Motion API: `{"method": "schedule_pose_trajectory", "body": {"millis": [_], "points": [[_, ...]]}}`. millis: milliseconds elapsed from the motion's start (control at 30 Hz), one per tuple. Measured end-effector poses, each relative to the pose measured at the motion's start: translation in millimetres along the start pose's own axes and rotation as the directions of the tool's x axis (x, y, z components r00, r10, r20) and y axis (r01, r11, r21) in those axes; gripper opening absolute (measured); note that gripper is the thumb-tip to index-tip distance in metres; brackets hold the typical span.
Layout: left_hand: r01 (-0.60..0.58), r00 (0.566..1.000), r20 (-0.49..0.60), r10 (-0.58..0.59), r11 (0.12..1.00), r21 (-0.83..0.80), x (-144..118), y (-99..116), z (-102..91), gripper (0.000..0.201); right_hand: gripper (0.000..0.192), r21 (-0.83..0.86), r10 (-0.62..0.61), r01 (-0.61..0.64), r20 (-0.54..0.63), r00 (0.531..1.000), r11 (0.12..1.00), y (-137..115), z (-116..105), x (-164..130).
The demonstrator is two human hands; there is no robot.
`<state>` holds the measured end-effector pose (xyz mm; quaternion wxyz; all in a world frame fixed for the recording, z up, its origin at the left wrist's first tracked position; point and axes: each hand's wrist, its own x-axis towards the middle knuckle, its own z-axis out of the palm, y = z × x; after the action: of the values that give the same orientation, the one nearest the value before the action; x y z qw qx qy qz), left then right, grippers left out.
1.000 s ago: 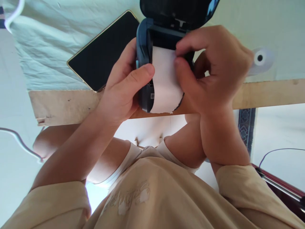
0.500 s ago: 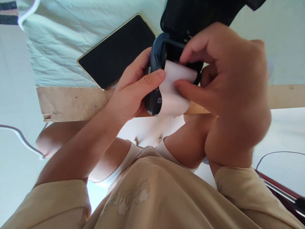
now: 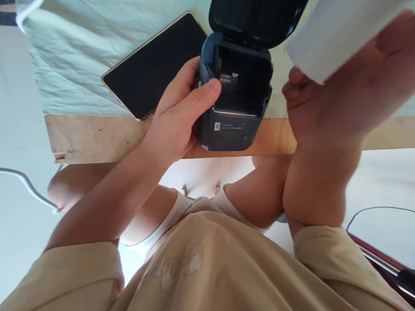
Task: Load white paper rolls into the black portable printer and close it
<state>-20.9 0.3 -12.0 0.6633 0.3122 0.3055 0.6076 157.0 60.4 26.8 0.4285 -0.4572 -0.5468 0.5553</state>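
left grip [image 3: 177,114] clamped on boxy dark-blue plastic printer [image 3: 233,138], likely to steady it | right grip [image 3: 333,101] closed on white paper strip [image 3: 337,39], far right

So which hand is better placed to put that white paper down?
Probably the right hand: it holds the white paper away from the open device, which the left hand grips.

Probably a phone [image 3: 154,67] on cloth [image 3: 65,65]
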Motion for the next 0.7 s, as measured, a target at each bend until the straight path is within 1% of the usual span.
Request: {"method": "schedule_pose_trajectory", "body": {"millis": [100, 200, 267, 400, 467, 533, 567, 633, 700], "points": [[0.000, 1.000, 0.031, 0.000, 1.000, 0.004, 0.5, -1.7, -2.5, 0.019, 0.044, 0.086, -0.052, 0.060, -0.098, 0.994, 0.994, 7.4, 3.3, -3.1], [-0.036, 0.998, 0.052, 0.034, 0.999, 0.034, 1.1, -4.8, -3.7, 0.021, 0.032, 0.055, -0.113, 0.123, -0.154, 0.982, 0.991, 15.4, 4.1, -9.3], [-0.065, 0.996, 0.058, 0.062, 0.997, 0.050, 1.4, -5.8, -2.8, 0.022, 0.029, 0.003, -0.169, 0.172, -0.163, 0.972, 0.985, 20.3, 2.7, -13.7], [-0.065, 0.997, 0.039, 0.062, 0.994, 0.089, 1.1, -2.5, 2.0, 0.022, 0.029, -0.147, -0.293, 0.276, -0.118, 0.949, 0.950, 24.6, -4.0, -19.6], [-0.023, 1.000, 0.019, 0.020, 0.984, 0.176, 0.5, 1.5, 5.1, 0.020, 0.028, -0.283, -0.357, 0.326, -0.064, 0.932, 0.902, 24.3, -9.1, -21.0], [0.037, 0.999, -0.002, -0.038, 0.959, 0.280, 0.0, 5.8, 8.1, 0.018, 0.030, -0.456, -0.406, 0.370, 0.022, 0.914, 0.809, 23.9, -14.9, -22.0], [0.060, 0.998, -0.009, -0.061, 0.945, 0.322, -0.1, 7.6, 9.4, 0.018, 0.034, -0.532, -0.407, 0.375, 0.060, 0.911, 0.760, 23.8, -17.6, -22.5], [0.071, 0.997, -0.013, -0.072, 0.931, 0.359, -0.1, 9.9, 11.2, 0.020, 0.043, -0.643, -0.375, 0.335, 0.079, 0.924, 0.688, 23.9, -21.7, -24.3], [0.067, 0.997, -0.003, -0.071, 0.931, 0.360, 0.1, 10.6, 11.9, 0.023, 0.048, -0.716, -0.318, 0.251, 0.042, 0.947, 0.651, 23.6, -23.5, -26.8]]}}
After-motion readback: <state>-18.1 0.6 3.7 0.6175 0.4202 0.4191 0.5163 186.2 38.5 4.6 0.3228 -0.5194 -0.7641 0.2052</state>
